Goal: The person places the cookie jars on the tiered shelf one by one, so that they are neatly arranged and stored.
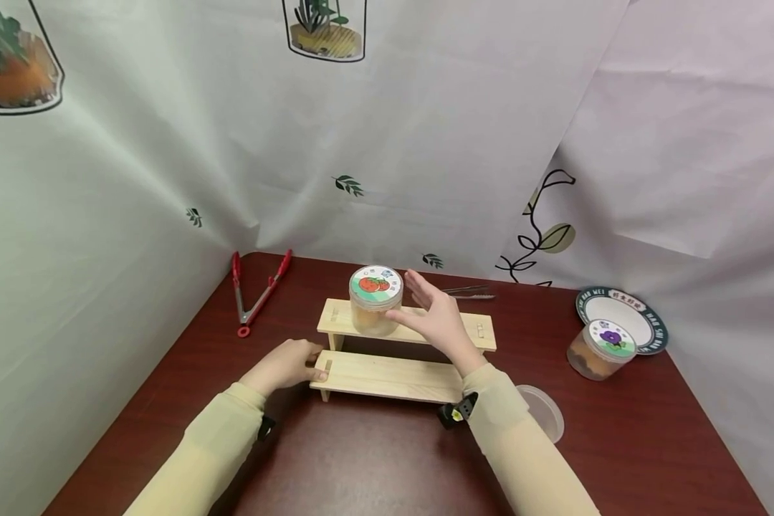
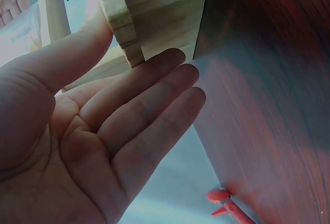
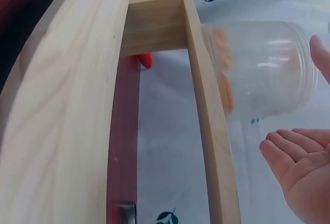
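A two-tier wooden stand (image 1: 387, 376) stands mid-table. My left hand (image 1: 287, 364) holds the left end of its lower tier, thumb on top. In the left wrist view, the other visible fingers (image 2: 149, 115) extend beside the wooden end piece (image 2: 160, 15). On the upper tier sits a clear plastic jar (image 1: 375, 319), its lid (image 1: 376, 287) showing tomatoes and its contents orange-tan. My right hand (image 1: 440, 321) is beside the jar's right side, fingers extended and thumb apart. In the right wrist view, a gap separates the visible fingers (image 3: 289, 152) from the jar (image 3: 263, 69).
Red-handled tongs (image 1: 258, 301) lie spread at the back left. Metal tweezers (image 1: 471, 292) lie behind the stand. To the right are a second jar (image 1: 593, 355) with a purple picture on its lid, a rimmed plate (image 1: 658, 333) and a clear lid (image 1: 545, 412).
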The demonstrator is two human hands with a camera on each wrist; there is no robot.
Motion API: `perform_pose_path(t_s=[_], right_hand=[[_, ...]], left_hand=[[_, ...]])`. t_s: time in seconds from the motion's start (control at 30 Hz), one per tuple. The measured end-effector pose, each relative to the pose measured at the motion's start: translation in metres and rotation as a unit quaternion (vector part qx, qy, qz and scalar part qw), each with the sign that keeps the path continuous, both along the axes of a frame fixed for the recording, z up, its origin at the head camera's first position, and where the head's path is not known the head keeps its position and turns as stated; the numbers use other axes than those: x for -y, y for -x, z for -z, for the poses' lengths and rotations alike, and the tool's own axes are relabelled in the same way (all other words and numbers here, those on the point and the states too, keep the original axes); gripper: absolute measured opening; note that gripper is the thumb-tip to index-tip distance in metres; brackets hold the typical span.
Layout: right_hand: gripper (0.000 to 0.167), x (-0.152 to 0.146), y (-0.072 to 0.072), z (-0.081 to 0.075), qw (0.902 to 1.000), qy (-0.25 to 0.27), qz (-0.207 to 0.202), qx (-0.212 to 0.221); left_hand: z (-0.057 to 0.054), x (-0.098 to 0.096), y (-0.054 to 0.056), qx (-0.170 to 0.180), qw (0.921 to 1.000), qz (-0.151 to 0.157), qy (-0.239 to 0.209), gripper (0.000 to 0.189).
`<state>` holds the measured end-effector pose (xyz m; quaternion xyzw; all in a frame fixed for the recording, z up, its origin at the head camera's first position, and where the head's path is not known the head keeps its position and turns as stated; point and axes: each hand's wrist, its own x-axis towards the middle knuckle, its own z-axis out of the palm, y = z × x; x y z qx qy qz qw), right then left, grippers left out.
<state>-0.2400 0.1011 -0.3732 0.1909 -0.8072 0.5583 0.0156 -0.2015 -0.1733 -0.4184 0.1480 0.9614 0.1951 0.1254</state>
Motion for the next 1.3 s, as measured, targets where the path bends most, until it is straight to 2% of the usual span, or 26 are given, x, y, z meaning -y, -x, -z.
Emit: perform_pose_path(t_s=[0.1,0.13,0.23,0.33,0.37,0.5,0.87,1.03,1.17,1.3], right_hand=[[0.089,-0.009,-0.002,0.000,0.9999,-0.014,0.004,-0.005],[0.088,-0.013,-0.003,0.000,0.9998,-0.019,0.008,-0.005],[0.085,-0.024,-0.007,0.000,0.9994,-0.031,0.014,-0.009],[0.084,-0.035,-0.012,-0.001,0.9989,-0.042,0.020,-0.009],[0.083,-0.038,-0.013,-0.001,0.9989,-0.042,0.019,-0.009],[0.081,-0.052,-0.018,-0.004,0.9991,-0.035,0.024,-0.009],[0.077,-0.092,-0.031,-0.009,0.9986,-0.020,0.048,-0.001],[0.077,-0.107,-0.034,-0.007,0.9970,-0.038,0.068,0.002],[0.078,-0.116,-0.037,-0.009,0.9956,-0.054,0.077,-0.007],[0.077,-0.127,-0.042,-0.012,0.9942,-0.063,0.083,-0.026]], left_hand=[[-0.001,0.001,0.000,-0.004,1.0000,0.009,-0.002,0.047],[0.003,0.003,0.002,-0.016,0.9997,0.020,-0.002,0.049],[0.004,0.003,0.000,-0.021,0.9993,0.031,-0.001,0.052],[0.006,0.004,-0.002,-0.010,0.9997,0.022,-0.003,0.053],[0.003,0.002,-0.004,0.004,0.9999,0.008,-0.004,0.052],[0.003,0.002,-0.005,0.008,1.0000,0.001,0.000,0.053],[0.003,0.000,0.000,-0.010,0.9998,0.014,0.004,0.048],[0.002,-0.001,0.002,-0.003,1.0000,0.004,0.001,0.046],[0.002,-0.001,0.004,0.005,1.0000,-0.005,-0.001,0.040],[0.002,-0.002,0.005,0.010,0.9999,-0.005,-0.002,0.042]])
